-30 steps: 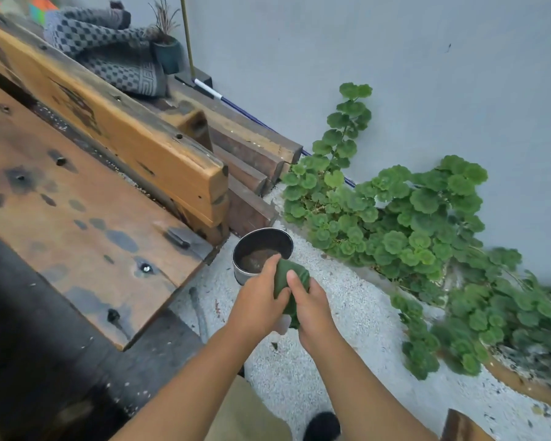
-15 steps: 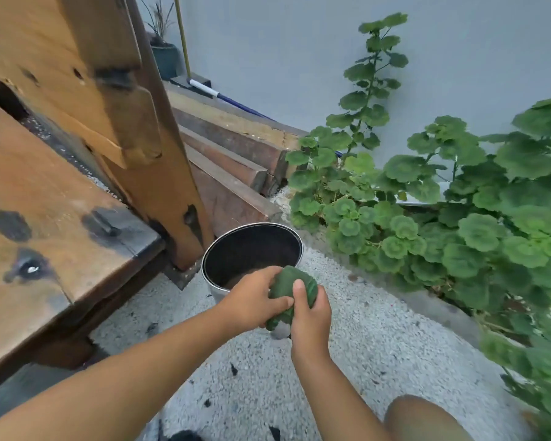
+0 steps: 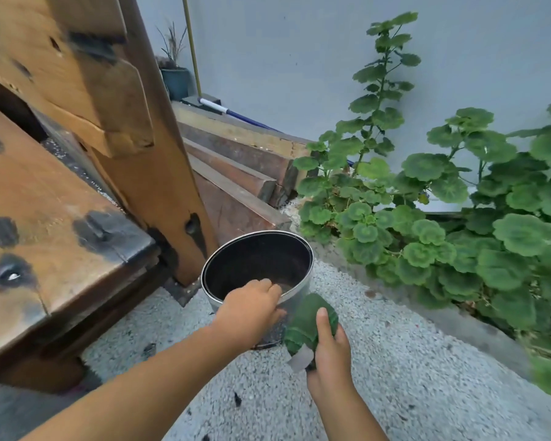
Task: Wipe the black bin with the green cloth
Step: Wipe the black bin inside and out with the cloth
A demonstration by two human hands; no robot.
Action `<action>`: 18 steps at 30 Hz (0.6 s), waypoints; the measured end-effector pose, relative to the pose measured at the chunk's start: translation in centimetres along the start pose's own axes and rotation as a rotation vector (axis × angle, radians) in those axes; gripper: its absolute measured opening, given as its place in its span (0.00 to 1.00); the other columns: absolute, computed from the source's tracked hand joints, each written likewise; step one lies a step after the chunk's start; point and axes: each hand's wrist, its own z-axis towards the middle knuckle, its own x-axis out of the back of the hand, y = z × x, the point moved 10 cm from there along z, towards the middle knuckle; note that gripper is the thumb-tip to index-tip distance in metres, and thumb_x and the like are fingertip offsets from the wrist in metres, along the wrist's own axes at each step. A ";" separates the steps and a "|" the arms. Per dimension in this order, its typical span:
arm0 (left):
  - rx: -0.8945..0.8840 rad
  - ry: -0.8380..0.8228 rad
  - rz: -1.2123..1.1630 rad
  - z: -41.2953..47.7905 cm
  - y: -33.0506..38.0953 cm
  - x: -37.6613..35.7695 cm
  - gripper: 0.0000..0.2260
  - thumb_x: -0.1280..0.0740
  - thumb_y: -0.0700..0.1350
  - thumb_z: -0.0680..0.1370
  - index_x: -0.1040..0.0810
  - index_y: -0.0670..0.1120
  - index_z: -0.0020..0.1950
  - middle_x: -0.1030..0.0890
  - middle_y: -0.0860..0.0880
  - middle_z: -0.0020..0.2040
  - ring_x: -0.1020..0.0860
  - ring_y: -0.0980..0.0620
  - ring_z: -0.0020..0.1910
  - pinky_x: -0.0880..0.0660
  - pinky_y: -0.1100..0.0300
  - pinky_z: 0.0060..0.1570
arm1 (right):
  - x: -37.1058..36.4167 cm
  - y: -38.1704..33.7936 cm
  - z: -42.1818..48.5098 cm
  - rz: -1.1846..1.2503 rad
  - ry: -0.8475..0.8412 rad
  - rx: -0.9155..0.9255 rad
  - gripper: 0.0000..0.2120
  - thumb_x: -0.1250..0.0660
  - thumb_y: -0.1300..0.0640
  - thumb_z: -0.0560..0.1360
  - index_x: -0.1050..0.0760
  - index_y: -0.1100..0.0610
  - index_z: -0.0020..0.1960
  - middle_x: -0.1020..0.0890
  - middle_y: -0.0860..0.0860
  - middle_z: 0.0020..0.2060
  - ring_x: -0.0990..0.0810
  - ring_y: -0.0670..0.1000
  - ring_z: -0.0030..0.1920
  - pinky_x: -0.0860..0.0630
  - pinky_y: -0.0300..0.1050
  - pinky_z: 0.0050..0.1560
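Note:
The black bin [image 3: 258,249], round with a silvery rim and dark inside, stands on pale gravel beside a wooden bench leg. My left hand [image 3: 250,310] rests on its near rim, fingers curled over the edge and thumb on the outer wall. The green cloth [image 3: 306,319] is bunched into a wad with a white tag hanging below it. My right hand [image 3: 330,354] grips the wad just right of the bin, close against its outer wall.
A heavy wooden bench [image 3: 54,224] and its leg [image 3: 159,192] fill the left. Stacked timber beams [image 3: 239,173] lie behind the bin. Leafy green plants [image 3: 427,218] crowd the right along a grey wall. A small potted plant [image 3: 175,78] stands at the back.
The view has dropped closer to the bin. My hands have parted: the left went from the cloth to the bin's rim, the right carried the cloth down beside the bin.

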 end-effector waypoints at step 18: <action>0.114 -0.172 0.143 2.0 -1.3 -3.4 0.13 0.34 0.37 0.76 0.28 0.45 0.59 0.24 0.46 0.56 0.26 0.43 0.56 0.29 0.52 0.47 | 2.0 -0.8 -1.4 0.057 -0.042 -0.150 0.13 0.30 0.50 0.78 0.20 0.55 0.59 0.12 0.56 0.46 0.14 0.59 0.47 0.20 0.51 0.44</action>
